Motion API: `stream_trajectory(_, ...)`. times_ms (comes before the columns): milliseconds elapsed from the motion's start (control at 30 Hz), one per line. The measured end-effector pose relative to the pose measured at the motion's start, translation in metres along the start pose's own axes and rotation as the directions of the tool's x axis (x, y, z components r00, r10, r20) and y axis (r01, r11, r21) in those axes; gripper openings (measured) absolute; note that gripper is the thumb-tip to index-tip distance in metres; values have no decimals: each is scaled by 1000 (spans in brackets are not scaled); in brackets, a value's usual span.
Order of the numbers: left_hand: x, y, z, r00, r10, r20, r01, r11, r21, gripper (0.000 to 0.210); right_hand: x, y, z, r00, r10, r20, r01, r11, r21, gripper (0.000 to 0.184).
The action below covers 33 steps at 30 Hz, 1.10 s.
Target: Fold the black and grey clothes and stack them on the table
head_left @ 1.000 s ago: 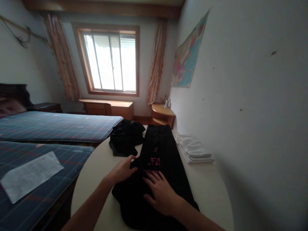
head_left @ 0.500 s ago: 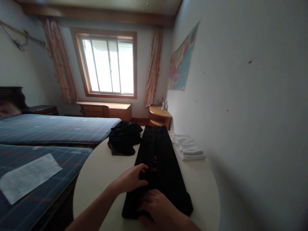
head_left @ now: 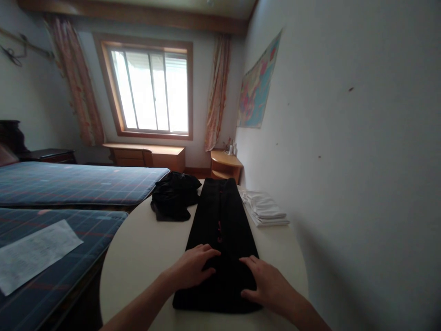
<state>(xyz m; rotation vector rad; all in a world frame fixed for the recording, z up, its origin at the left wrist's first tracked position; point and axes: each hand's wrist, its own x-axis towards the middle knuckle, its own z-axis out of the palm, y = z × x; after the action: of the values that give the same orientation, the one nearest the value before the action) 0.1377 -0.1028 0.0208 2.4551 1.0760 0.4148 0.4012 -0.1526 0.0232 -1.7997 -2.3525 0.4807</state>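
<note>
A black garment point(head_left: 225, 211), folded into a long narrow strip with small pink-red marks along its middle, lies lengthwise on the round cream table point(head_left: 131, 257). On its left side rests my left hand point(head_left: 196, 265), open, thumb and fingers apart. My right hand point(head_left: 265, 280) lies over the right edge of the cloth near its close end, also open with thumb and fingers spread. To the far left of the strip sits a crumpled black cloth point(head_left: 175, 195). A stack of folded white cloth point(head_left: 265, 208) lies to its right.
Two beds with blue plaid mattresses point(head_left: 79, 181) stand on the left; a printed paper sheet point(head_left: 37, 253) lies on the nearer one. The white wall point(head_left: 361, 207) runs close along the right. A wooden corner shelf point(head_left: 225, 161) and a desk point(head_left: 165, 156) stand beyond the table.
My right hand has moved from the middle of the strip's near end to its right edge. The near right corner, which stuck out, now lies in line. My left hand has shifted slightly closer.
</note>
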Motion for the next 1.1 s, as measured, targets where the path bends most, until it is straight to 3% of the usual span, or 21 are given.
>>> stream_trajectory(200,19,23,7,991,126,49,-132,982,138,63,-11,19,-20,988,-126,94,112,983,143,74)
stream_trajectory(400,38,48,27,945,315,87,-327,904,274,65,-14,25,-31,998,-66,16,62,980,189,30)
stream_trajectory(600,44,52,33,946,318,-57,-298,927,226,35,-24,17,-39,999,-49,-20,53,956,289,16)
stream_trajectory(733,39,47,29,958,264,-108,-249,959,135,29,-31,17,-30,1000,0,-10,2,973,231,22)
stream_trajectory(967,21,39,22,937,349,-4,-348,935,71,41,-46,15,-33,999,-14,53,7,991,131,20)
stream_trajectory(1100,13,29,14,950,312,20,-312,946,85,39,-52,4,-33,984,-12,176,4,999,45,7)
